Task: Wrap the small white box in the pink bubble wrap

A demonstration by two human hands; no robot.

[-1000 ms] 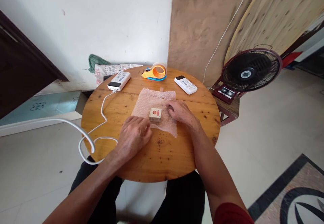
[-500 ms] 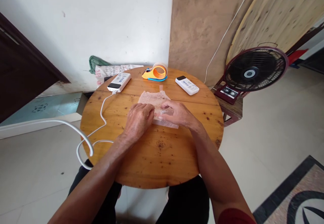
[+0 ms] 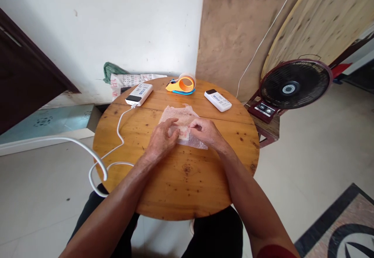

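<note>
A sheet of translucent bubble wrap [image 3: 181, 113] lies on the round wooden table [image 3: 187, 188]. On it, between my hands, sits a small pale, flat piece with pinkish marks [image 3: 184, 133]; what it is I cannot make out. My left hand [image 3: 163, 138] rests at the wrap's left side, thumb and fingers apart, the thumb tip beside the pale piece. At the right side, my right hand [image 3: 208, 132] has thumb and forefinger pressed together near the piece's right edge. Whatever is in that pinch is too small to name.
Behind the wrap stands an orange and blue tape dispenser [image 3: 181, 85]. White power banks lie on the left [image 3: 139, 94] and right [image 3: 217, 100]; a white cable [image 3: 119, 127] runs from the left one. Right of the table, a fan [image 3: 295, 85] stands on a wooden stool [image 3: 267, 127].
My left hand has uncurled, its fingers spreading over the wrap. The right thumb and forefinger have closed into a pinch. More of the pale piece shows between the hands.
</note>
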